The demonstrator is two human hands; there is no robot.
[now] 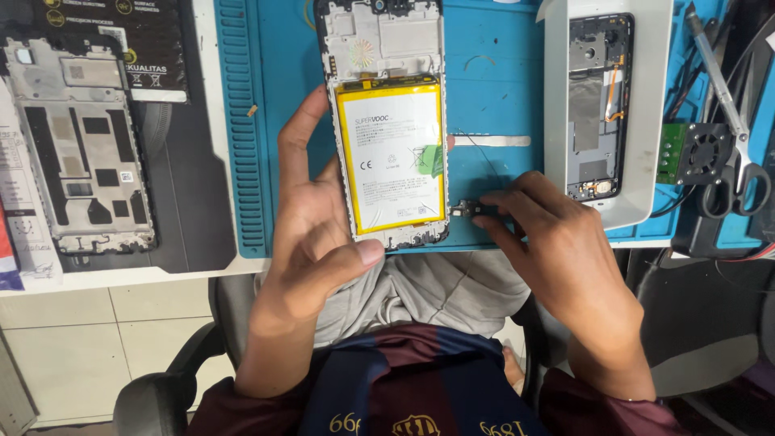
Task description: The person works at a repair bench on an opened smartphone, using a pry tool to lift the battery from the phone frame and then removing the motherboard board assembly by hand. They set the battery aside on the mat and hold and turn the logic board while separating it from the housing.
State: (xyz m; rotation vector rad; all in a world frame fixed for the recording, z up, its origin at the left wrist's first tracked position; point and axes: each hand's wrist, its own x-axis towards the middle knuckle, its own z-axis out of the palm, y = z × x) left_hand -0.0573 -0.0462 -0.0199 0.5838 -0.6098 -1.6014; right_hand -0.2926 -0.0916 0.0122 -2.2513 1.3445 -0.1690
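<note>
My left hand (311, 234) holds an opened phone (386, 48) by its left edge and bottom corner, back side up. A white battery with a yellow border (391, 157) fills the phone's lower half. My right hand (557, 250) rests on the blue mat (492, 81) just right of the phone's bottom edge. Its fingertips pinch a small dark board part (467, 210). A thin wire runs up from that part across the mat.
A phone frame (81, 145) lies on a dark sheet at the left. Another opened phone (599, 105) sits in a white holder (650, 145) at the right. Further right are scissors (731, 121) and a small black fan (702, 152). Below are my lap and a chair.
</note>
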